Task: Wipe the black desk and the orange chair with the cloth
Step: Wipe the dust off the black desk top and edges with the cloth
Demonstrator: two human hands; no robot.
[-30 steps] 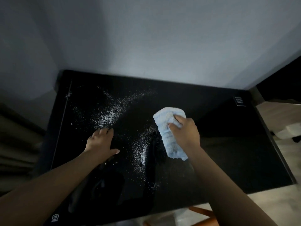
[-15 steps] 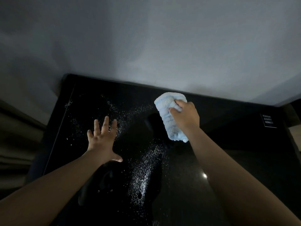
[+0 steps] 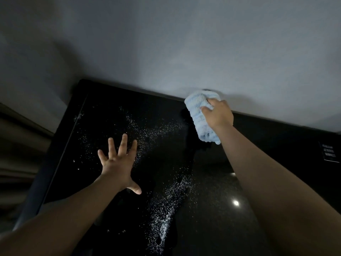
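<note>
My right hand (image 3: 218, 114) has its fingers curled round the cloth (image 3: 202, 117), a bunched light-blue terry cloth, gripping it from above with the fingers dug into the upper folds. The cloth sits at the far edge of the black desk (image 3: 267, 148), right where the desktop meets the grey wall (image 3: 184, 43), its top end overlapping the wall line and its lower end hanging out below my wrist; I can't tell for sure whether it is pressed flat on the surface or just above it, the view is dark there. My left hand (image 3: 118, 163) is released, fingers straight and spread, thumb out to the side — palm down on the desktop, left of centre, holding nothing. White powder (image 3: 166, 206) is scattered over the glossy black top: one band runs from near my left fingertips up toward the cloth, another thicker streak runs down the middle toward the near edge. A small bright light reflection (image 3: 235, 202) shows on the desk near my right forearm. A label with white text (image 3: 329, 153) sits on the desk at the far right — too blurred to read. Dim brownish surfaces lie off the desk's left side.
</note>
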